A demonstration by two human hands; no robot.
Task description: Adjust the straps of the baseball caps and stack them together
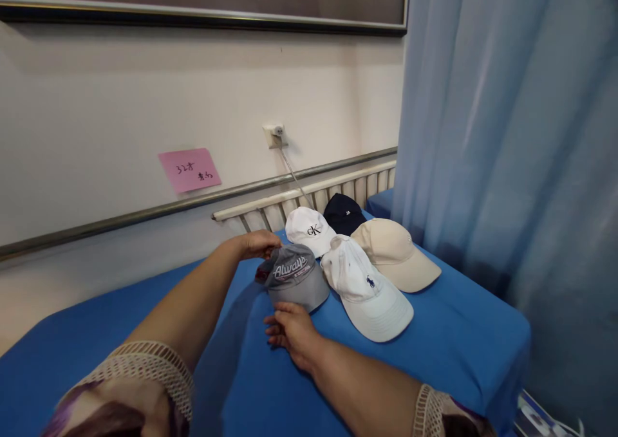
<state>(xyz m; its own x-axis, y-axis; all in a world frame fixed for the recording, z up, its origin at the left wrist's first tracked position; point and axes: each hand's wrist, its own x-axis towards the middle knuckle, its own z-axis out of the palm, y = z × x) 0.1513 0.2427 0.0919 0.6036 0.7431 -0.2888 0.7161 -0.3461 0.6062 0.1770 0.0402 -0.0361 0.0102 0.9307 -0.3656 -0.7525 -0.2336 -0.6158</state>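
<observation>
A grey baseball cap (pixel 293 271) with "Always" lettered on its front sits on the blue cover, its brim pointing toward the lower right. My left hand (pixel 262 242) is closed on the back of this cap, its fingertips partly hidden behind the crown. Beside the near edge of the brim is my right hand (pixel 294 333), fingers apart, the topmost digit touching or nearly touching the cap. Close to the right of it lies a white cap (pixel 362 289) with a small dark horse-rider emblem. Behind stands another white cap (pixel 309 230) with dark letters.
A beige cap (pixel 398 253) and a navy cap (pixel 344 215) lie farther right and back on the blue-covered bed (pixel 434 334). Along the wall run a radiator (pixel 338 192) and a rail (pixel 193 200). A blue curtain (pixel 483 134) hangs at the right; a pink note (pixel 190 170) is on the wall.
</observation>
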